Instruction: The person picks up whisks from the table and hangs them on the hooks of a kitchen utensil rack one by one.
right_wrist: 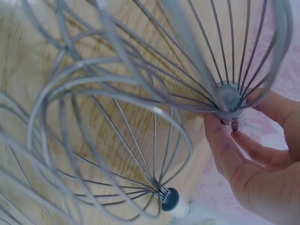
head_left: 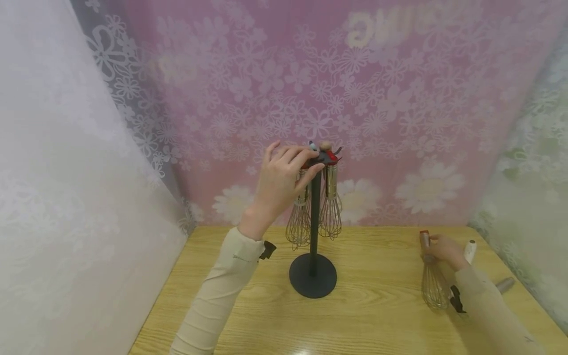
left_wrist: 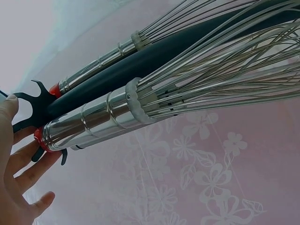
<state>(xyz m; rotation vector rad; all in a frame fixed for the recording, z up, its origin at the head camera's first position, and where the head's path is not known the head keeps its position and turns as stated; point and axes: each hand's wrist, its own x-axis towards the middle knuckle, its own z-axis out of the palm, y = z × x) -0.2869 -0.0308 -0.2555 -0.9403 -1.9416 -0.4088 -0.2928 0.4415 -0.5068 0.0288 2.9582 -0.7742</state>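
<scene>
A black rack (head_left: 314, 222) with a round base stands upright on the table, its top fitted with curved hooks. My left hand (head_left: 284, 175) holds the top, thumb and fingers about the hooks. Whisks (head_left: 331, 212) with shiny metal handles and red ends hang from it; in the left wrist view one whisk's handle (left_wrist: 89, 117) is close by the fingers. Over at the right, my right hand (head_left: 447, 251) grips another whisk (head_left: 435, 286) by its handle, wire loops toward the front. The right wrist view shows fingers (right_wrist: 225, 150) around that handle below the wires.
A white-handled whisk (right_wrist: 177, 204) lies beside the right hand. Another grey handle (head_left: 506, 284) shows at the table's right side, partly behind the right sleeve. Flower-patterned curtains (head_left: 284, 98) enclose the wooden table (head_left: 377, 315) at the back and sides.
</scene>
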